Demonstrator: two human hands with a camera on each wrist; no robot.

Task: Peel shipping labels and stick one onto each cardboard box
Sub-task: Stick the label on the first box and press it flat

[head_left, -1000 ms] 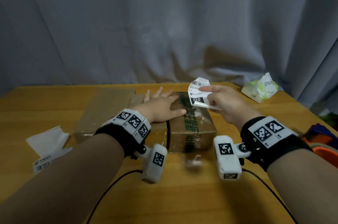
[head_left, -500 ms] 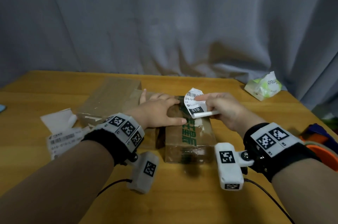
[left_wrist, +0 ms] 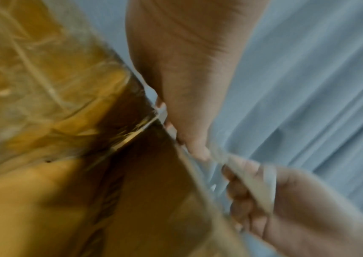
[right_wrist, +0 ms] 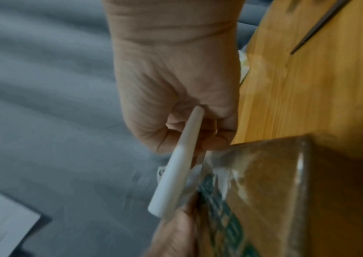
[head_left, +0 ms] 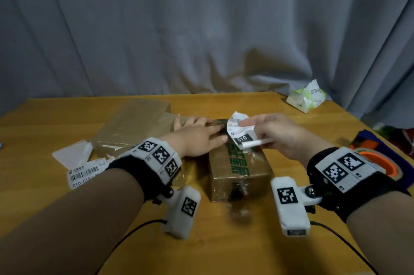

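Curled label [head_left: 240, 134] over taped green-printed box [head_left: 240, 169]

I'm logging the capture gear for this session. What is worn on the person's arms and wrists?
Both forearms are bare, with no sleeves. Each wrist carries a black wristband, left and right, topped by a white panel printed with black square fiducial markers. A white camera module with its own marker hangs below each wrist, left and right, and a thin black cable trails from each.

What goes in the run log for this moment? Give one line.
phase: sticking | left hand: flat on green-printed box | right hand: holds curled label over box top | label: not yet flat
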